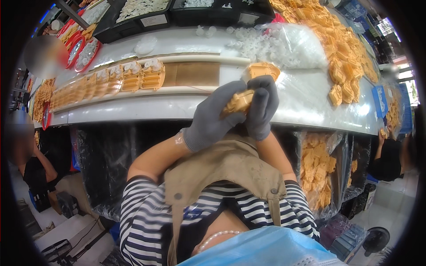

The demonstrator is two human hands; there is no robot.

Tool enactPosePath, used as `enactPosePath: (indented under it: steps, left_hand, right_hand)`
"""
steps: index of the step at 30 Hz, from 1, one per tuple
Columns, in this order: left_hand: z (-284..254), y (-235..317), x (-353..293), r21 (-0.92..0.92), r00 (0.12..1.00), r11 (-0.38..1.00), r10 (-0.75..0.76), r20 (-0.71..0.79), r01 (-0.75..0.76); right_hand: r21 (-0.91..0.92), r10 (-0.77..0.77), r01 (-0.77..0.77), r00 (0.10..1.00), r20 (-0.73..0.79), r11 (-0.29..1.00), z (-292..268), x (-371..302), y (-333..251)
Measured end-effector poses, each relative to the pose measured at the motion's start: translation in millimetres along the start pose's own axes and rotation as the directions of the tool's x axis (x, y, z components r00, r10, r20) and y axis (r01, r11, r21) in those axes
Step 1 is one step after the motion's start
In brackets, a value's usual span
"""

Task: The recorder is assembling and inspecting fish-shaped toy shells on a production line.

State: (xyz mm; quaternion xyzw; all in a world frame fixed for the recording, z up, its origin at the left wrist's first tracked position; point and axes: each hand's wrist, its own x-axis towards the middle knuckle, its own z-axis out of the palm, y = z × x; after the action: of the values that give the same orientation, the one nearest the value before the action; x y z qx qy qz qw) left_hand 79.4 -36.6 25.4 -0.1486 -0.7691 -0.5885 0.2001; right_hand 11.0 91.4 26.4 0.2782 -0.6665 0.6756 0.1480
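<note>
Orange casing [238, 102] is being gripped by left hand [209, 113] near bench [166, 106] edge, hold of right hand [262, 108] being unclear; casing row [151, 80] is being kept lined leftward, loose heap [344, 66] unarranged rightward.

A white label [154, 20] sits on the front of a black bin [120, 31] and a greyish label [247, 18] on the neighbouring bin [199, 17], both too small to read here.

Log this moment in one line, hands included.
left hand: gripping orange part | right hand: against it | white pieces: on table
</note>
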Motion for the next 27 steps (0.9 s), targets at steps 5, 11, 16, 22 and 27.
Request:
enactPosePath:
  steps: [5, 11, 16, 22, 27]
  left_hand:
    - [10.3, 11.9, 2.2, 0.022, 0.991, 0.991, 0.134, -0.017, -0.133]
    - [9.0, 12.5, -2.5, 0.055, 0.999, 0.997, 0.054, -0.003, -0.053]
    - [-2.1, 14.3, 5.6, -0.650, 0.976, 0.760, -0.139, -0.168, -0.004]
    - [-16.0, 10.3, 12.6, -0.631, 0.980, 0.752, -0.180, 0.083, 0.192]
    - [-15.2, 8.4, 11.8, -0.520, 0.965, 0.813, -0.229, 0.131, 0.263]
  right_hand:
    - [0.113, 0.010, -0.010, 1.000, 0.008, 0.994, -4.0, 6.7, -17.0]
    - [0.029, 0.058, -0.063, 0.986, 0.158, 0.998, -9.2, 15.3, -25.7]
    - [0.285, -0.084, 0.073, 0.996, 0.027, 0.956, -24.1, 10.0, -10.9]
    - [0.194, 0.351, -0.390, 0.913, 0.209, 0.900, -26.7, -21.0, -3.6]
    - [-0.162, -0.136, 0.184, 0.953, 0.269, 0.970, -41.9, -12.3, -3.4]
